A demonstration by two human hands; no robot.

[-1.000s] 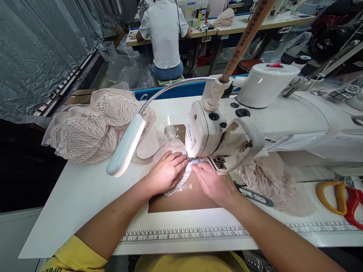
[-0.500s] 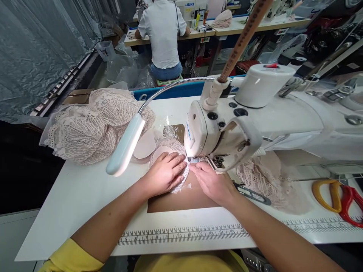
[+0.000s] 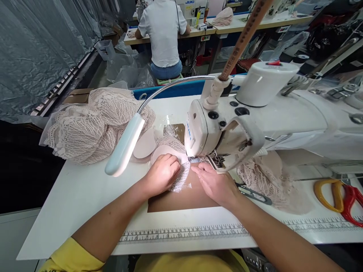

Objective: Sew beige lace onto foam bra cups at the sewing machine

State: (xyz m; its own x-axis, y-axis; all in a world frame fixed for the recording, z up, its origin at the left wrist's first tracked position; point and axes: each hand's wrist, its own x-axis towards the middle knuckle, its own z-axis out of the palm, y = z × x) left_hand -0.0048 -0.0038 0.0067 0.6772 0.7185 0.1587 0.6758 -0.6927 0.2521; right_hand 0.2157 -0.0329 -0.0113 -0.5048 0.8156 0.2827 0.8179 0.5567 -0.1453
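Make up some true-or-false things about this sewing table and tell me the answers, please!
1. The left hand and the right hand both rest on the table in front of the sewing machine. True.
2. The scissors at the right have blue handles. False: one handle is yellow and one is red.
3. A pile of lace lies at the left. True.
4. The lamp on the bendy neck is black. False: it is pale, nearly white.
5. A person in a white shirt sits farther back, facing away. True.
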